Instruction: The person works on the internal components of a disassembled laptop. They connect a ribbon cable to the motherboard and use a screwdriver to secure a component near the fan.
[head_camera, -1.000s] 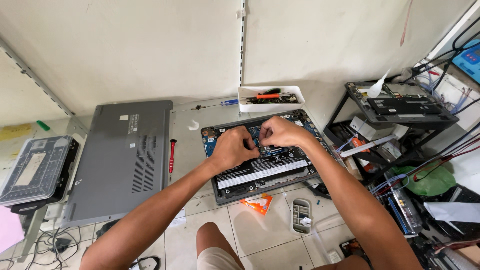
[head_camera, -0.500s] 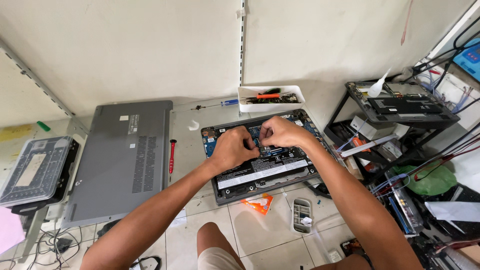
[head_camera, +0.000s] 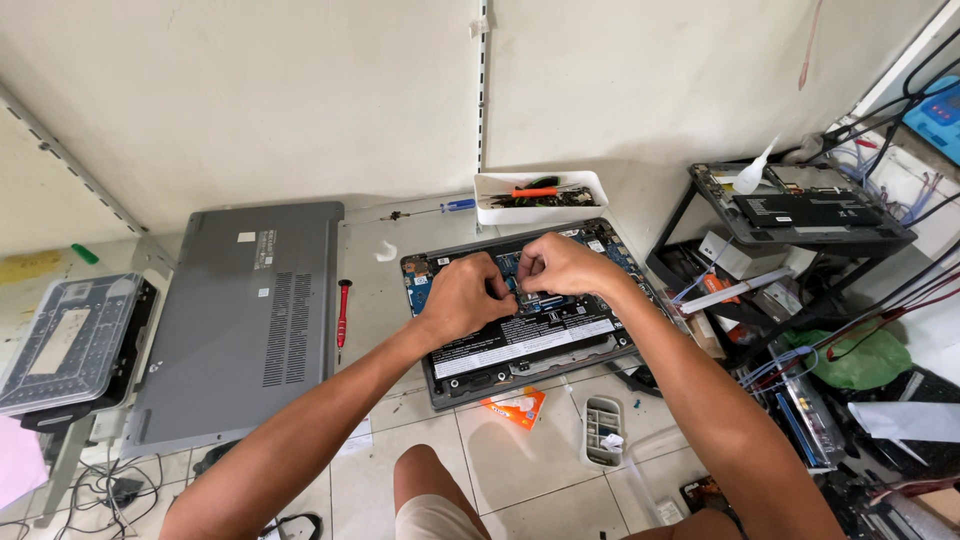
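Opened laptop (head_camera: 520, 320), lying on the tiled floor (head_camera: 520, 470) at the centre of the frame, bottom side up with its circuit board and black battery (head_camera: 520, 342) exposed. Your left hand (head_camera: 462, 297) and right hand (head_camera: 558, 266) meet over the board just above the battery, both with fingers curled narrow and pinched together on some small part there (what the part is cannot be told; the fingers hide it). To do this step well, keep both wrists low and braced on the laptop's frame, work with the fingertips only, and pull or press in line with the board rather than prying upward. It would be wise to keep your knuckles off the battery.

Around the work: the removed grey bottom cover (head_camera: 240, 320) lies at left of centre, with a red-handled screwdriver (head_camera: 342, 312) between it and the laptop. A white tray (head_camera: 540, 196) of tools stands against the wall just above the laptop, and a blue-handled screwdriver (head_camera: 430, 209) lies to its left. A small orange packet (head_camera: 516, 405) and a little grey dish (head_camera: 603, 428) sit near the lower edge of the laptop, close to your knee (head_camera: 425, 485). At right, a black rack (head_camera: 800, 215) carries another opened device amid loose cables that crowd the right forearm's side.
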